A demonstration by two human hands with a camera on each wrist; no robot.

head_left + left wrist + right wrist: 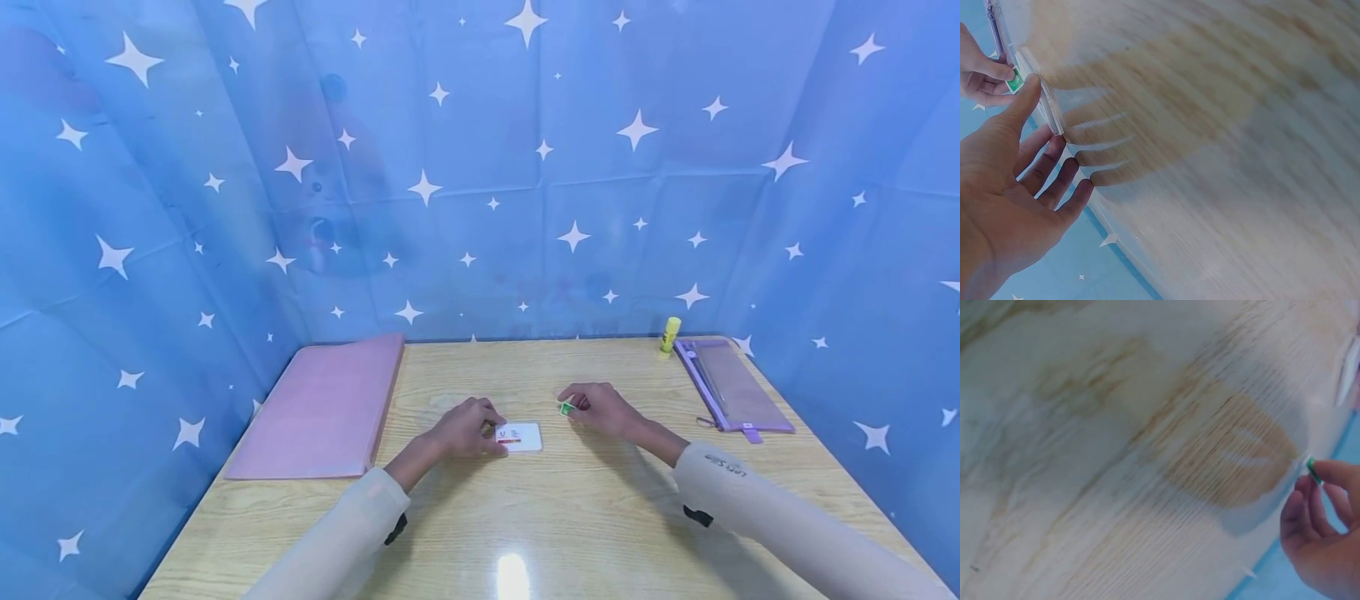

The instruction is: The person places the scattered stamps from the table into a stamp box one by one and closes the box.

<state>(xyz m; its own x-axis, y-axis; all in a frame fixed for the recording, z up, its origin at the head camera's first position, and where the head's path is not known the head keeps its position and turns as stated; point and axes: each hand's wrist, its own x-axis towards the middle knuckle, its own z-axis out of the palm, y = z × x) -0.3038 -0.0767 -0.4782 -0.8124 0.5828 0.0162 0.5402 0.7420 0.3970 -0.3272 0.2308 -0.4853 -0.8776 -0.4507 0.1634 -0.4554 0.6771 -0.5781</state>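
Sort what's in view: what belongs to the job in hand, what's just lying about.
Likely part of the job:
white rectangular item, in the grip of the left hand
small green piece, in the grip of the right hand

Apparently just lying about:
pink folder
yellow tube
purple pouch

Noted pink folder (315, 412) at left on table (465, 533); found yellow glue stick (670, 335) upright beside purple pouch (738, 375), before starry blue curtain (495, 150).

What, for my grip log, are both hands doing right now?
Left hand: holding the white rectangular item.
Right hand: pinching a small green item.
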